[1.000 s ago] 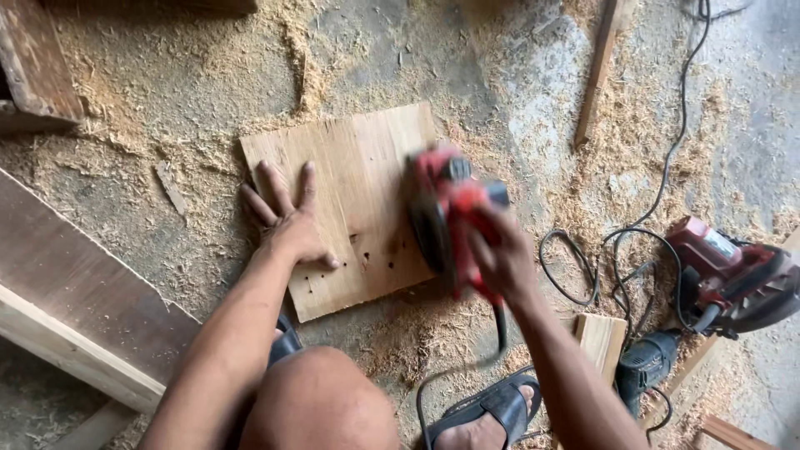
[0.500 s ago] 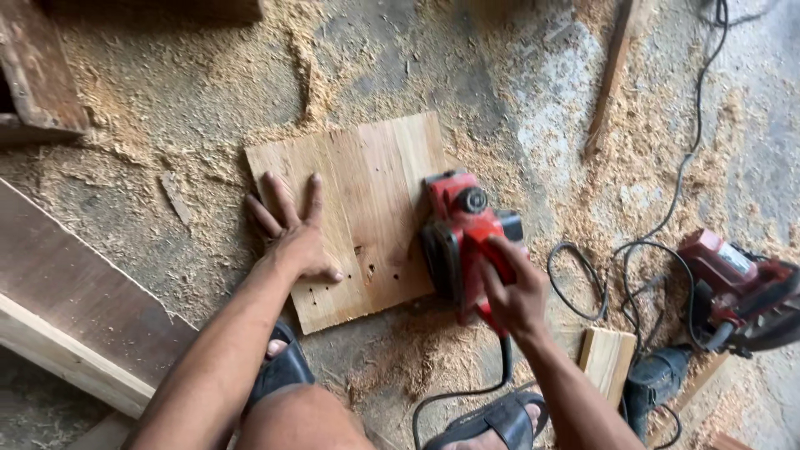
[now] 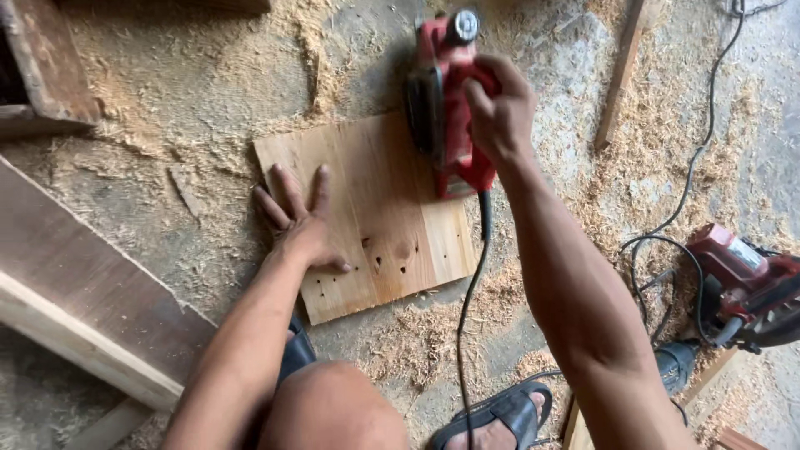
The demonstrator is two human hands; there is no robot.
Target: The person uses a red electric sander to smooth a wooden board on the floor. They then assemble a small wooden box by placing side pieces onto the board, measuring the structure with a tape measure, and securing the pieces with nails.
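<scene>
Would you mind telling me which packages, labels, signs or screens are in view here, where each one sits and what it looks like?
No packages, signs or screens show.
Label: a small pale strip on the red housing of the power saw lying on the floor at the right edge; too small to make out further.
The red electric planer under the right hand, at the far edge of the wooden board held by the left hand, shows no clear label.

- Concrete floor [image 3: 167, 92] strewn with sawdust [image 3: 667, 125].
- Plywood board [image 3: 375, 225] flat on it.
- Dark planks [image 3: 83, 283] at left.
- Red saw [image 3: 742, 283] and black cords [image 3: 692, 183] at right.
</scene>
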